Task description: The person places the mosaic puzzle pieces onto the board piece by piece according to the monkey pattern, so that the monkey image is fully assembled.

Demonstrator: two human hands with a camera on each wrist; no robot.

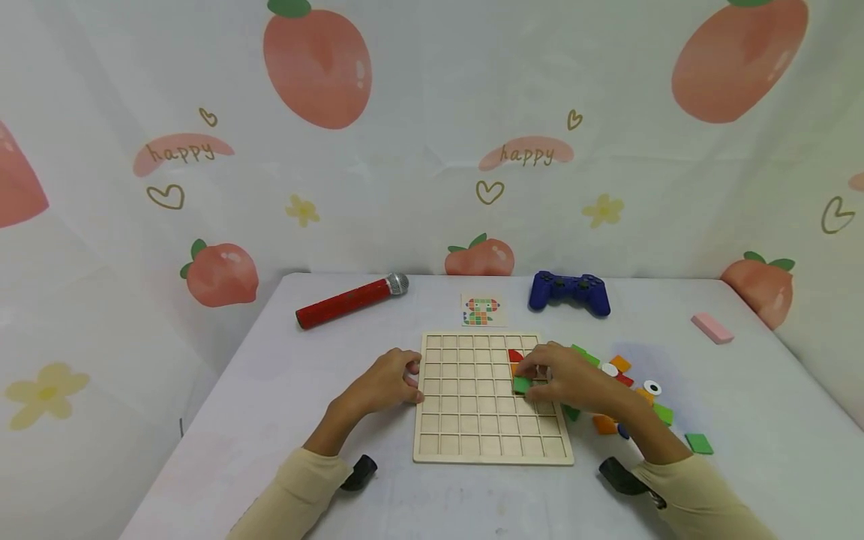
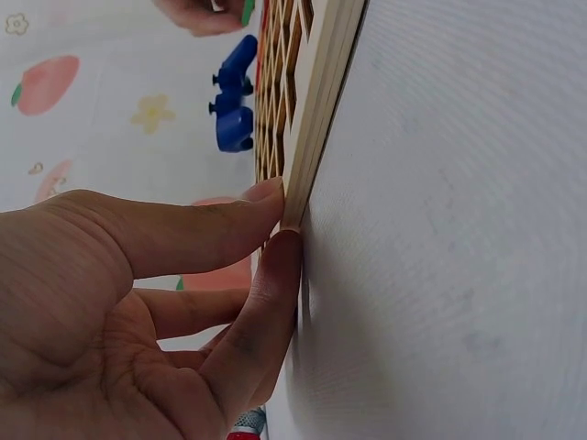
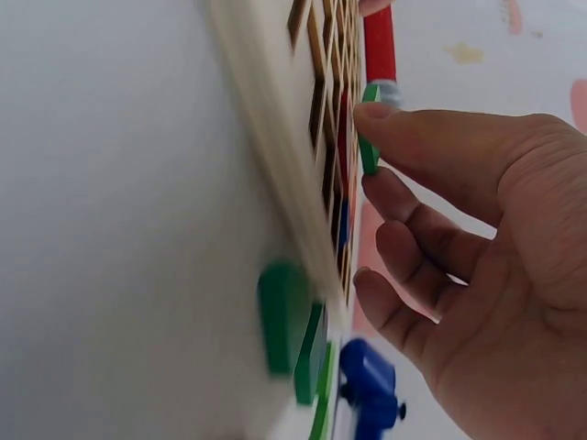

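Observation:
A pale wooden grid board (image 1: 472, 405) lies on the table. My left hand (image 1: 393, 379) holds its left edge, thumb (image 2: 261, 206) and forefinger meeting at the rim in the left wrist view. Over the board's right side, my right hand (image 1: 570, 379) pinches a green square tile (image 1: 522, 385). In the right wrist view that tile (image 3: 370, 128) is held between thumb and forefinger, just above the grid. A red curved tile (image 1: 515, 355) sits in an upper cell, with an orange tile (image 1: 514, 369) below it, partly hidden by my fingers.
Loose tiles, among them an orange one (image 1: 605, 424) and a green one (image 1: 699, 444), are scattered right of the board. Behind it lie a pattern card (image 1: 483, 310), a red microphone (image 1: 347, 301) and a blue game controller (image 1: 569, 292). A pink block (image 1: 712, 328) lies far right.

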